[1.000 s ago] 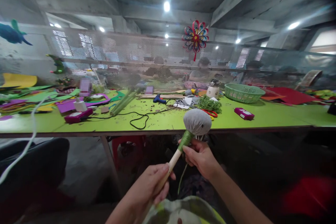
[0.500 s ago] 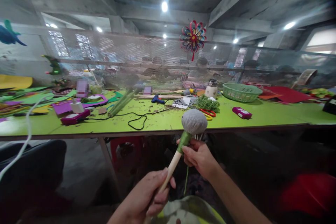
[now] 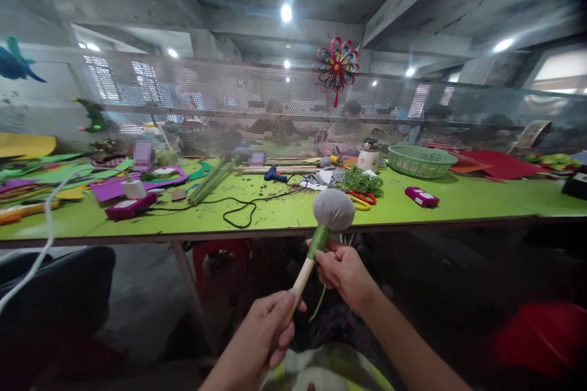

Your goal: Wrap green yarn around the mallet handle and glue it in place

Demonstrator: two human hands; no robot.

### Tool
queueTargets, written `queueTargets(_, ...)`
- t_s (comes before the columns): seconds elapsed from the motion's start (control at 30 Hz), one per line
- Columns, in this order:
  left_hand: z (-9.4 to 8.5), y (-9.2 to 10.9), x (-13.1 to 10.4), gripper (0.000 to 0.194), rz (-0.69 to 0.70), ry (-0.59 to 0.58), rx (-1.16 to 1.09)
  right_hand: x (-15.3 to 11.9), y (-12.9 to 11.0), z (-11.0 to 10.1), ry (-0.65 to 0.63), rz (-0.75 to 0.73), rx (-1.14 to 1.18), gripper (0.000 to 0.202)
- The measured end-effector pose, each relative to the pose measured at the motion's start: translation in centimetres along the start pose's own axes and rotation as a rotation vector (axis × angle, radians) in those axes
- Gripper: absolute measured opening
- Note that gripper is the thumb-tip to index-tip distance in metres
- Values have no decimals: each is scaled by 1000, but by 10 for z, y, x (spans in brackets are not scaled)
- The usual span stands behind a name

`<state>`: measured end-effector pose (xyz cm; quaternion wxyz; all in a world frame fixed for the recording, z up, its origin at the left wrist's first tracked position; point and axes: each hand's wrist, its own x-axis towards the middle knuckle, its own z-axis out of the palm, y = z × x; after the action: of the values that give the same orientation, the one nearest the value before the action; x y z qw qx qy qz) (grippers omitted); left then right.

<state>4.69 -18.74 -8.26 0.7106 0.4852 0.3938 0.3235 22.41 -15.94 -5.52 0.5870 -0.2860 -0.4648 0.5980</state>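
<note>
A pale wooden stick (image 3: 303, 278) carries a round grey cloth-covered head (image 3: 334, 209) at its upper end. Green yarn (image 3: 318, 242) is wound around the stick just below that head, and a loose yarn end hangs down under it. Wrapped round the lower part of the stick, my left hand (image 3: 270, 330) is closed. My right hand (image 3: 345, 273) pinches at the yarn winding from the right, its fingers closed; the thumb and index finger touch the green yarn. The whole piece is tilted, held in front of the table edge.
On the green table (image 3: 284, 214) lie a blue glue gun (image 3: 275, 174), a green yarn pile (image 3: 363, 181), scissors (image 3: 362, 198), purple boxes (image 3: 422, 197) and a green basket (image 3: 422, 161). A black cable (image 3: 241, 214) loops near the front edge. A white cord hangs at left.
The stick and its grey head have shifted slightly left and turned a little. The hanging yarn end has swung left. Both hands keep their hold.
</note>
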Motion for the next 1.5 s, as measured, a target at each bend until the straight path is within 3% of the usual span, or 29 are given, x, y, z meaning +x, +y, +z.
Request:
queueTargets(0.1,0,5,-2,38,-26,-43,-67,0,-2,0,-6,15,5,25)
queueTargets(0.27,-7,12,-9,37,-114,-254,-196,-3,-3,0,-28,6,17,24)
queueTargets(0.37,-10,11,-8,41,-99,-268,-144,-3,2,1,-14,19,-3,20)
queueTargets(0.43,-9,9,-5,42,-44,-171,2,-2,6,2,12,17,-21,18)
queueTargets(0.53,-6,7,-1,37,205,157,288,1,11,3,39,-9,-35,18)
queueTargets(0.6,-4,8,0,35,317,288,362,2,11,4,41,-20,-38,20)
queueTargets(0.67,-5,10,-2,38,209,201,264,2,9,3,29,-19,-30,22)
queueTargets(0.77,-8,14,-8,39,-56,-98,-30,-2,4,2,-17,-15,18,21)
queueTargets(0.9,-9,17,-12,32,-129,-270,-242,-5,1,3,-81,-23,68,20)
queueTargets(0.97,-7,17,-9,34,-106,-248,-207,-5,2,3,-77,-20,66,19)
queueTargets(1.1,1,14,0,37,129,91,100,-1,7,2,16,-35,15,18)
queueTargets(1.17,5,12,3,42,212,178,178,1,7,1,22,-42,-7,21)
queueTargets(1.27,7,11,1,47,128,120,98,0,4,1,-12,-25,0,28)
queueTargets(1.37,4,15,-4,44,4,1,-19,-2,0,1,-25,-5,20,32)
queueTargets(1.5,0,20,-7,38,-63,-168,-164,-3,-1,3,-14,0,9,36)
